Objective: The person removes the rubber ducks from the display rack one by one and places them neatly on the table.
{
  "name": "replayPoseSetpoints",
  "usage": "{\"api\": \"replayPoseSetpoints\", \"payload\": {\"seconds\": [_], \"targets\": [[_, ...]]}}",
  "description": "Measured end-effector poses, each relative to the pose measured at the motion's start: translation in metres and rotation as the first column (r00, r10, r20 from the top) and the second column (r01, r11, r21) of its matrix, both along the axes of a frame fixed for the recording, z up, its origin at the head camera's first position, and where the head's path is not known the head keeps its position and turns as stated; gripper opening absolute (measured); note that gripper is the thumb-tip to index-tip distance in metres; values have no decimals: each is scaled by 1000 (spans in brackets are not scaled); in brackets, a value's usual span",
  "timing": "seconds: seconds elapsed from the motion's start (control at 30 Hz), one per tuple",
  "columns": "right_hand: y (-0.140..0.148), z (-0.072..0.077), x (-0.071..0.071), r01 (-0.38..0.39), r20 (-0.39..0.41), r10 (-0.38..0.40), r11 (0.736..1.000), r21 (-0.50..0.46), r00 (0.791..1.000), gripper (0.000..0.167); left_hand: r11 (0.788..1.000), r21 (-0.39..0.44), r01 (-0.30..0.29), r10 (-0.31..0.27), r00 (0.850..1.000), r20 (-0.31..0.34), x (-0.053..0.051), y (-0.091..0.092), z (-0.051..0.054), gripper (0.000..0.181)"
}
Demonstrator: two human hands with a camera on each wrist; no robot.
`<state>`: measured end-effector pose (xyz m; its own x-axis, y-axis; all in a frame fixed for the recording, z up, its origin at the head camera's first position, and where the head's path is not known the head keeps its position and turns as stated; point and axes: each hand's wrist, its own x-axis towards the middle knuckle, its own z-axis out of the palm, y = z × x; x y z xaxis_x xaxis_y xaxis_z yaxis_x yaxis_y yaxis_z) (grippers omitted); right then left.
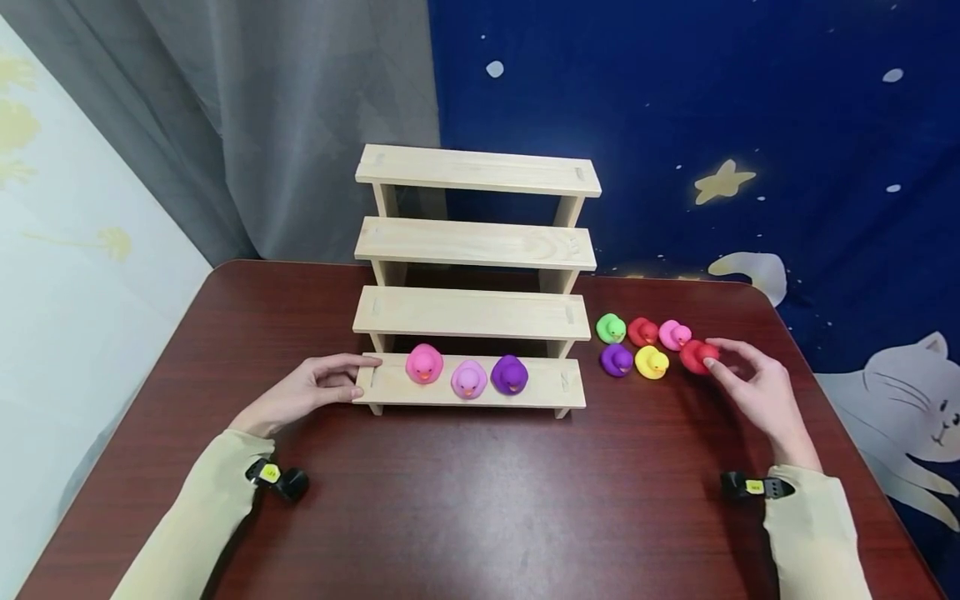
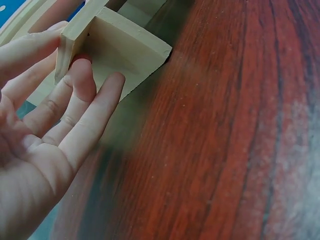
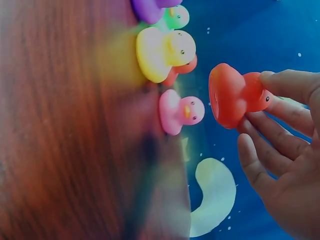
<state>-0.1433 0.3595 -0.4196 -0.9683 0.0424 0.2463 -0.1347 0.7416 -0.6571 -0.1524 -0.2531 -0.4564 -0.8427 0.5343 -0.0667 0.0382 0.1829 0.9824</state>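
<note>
At the right of the head view, my right hand (image 1: 761, 392) pinches a red rubber duck (image 1: 697, 357) between thumb and fingers. The right wrist view shows this red duck (image 3: 231, 95) raised off the table. My left hand (image 1: 311, 387) holds the left end of the lowest step of a wooden stepped shelf (image 1: 472, 312). In the left wrist view, its fingers lie around the board's end (image 2: 75, 37). On that step sit a hot pink duck (image 1: 424, 364), a light pink duck (image 1: 469, 380) and a purple duck (image 1: 510, 376).
Right of the shelf, a green duck (image 1: 611, 328), another red duck (image 1: 642, 332), a pink duck (image 1: 675, 335), a second purple duck (image 1: 617, 360) and a yellow duck (image 1: 652, 362) stand on the brown table (image 1: 465, 500). A grey curtain (image 1: 300, 125) and blue starry cloth (image 1: 675, 100) hang behind.
</note>
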Motion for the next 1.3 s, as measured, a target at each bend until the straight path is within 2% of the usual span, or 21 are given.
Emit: {"api": "replayPoseSetpoints", "payload": {"seconds": [0.2,0.43,1.0,1.3], "targets": [[3,-7,-1,-17,46,17,1000,4,999,34,1000,-19,-3,3,1000,-2,0,-1,0,48],[3,-16,-2,-17,125,17,1000,-6,992,37,1000,-2,8,-8,1000,3,-1,0,-1,47],[1,-29,-10,4,145,4,998,-57,989,36,997,63,39,-42,998,56,-1,-1,-3,46],[-1,-29,-9,17,133,-6,997,-82,991,38,995,87,43,-49,996,73,0,0,-3,47]]}}
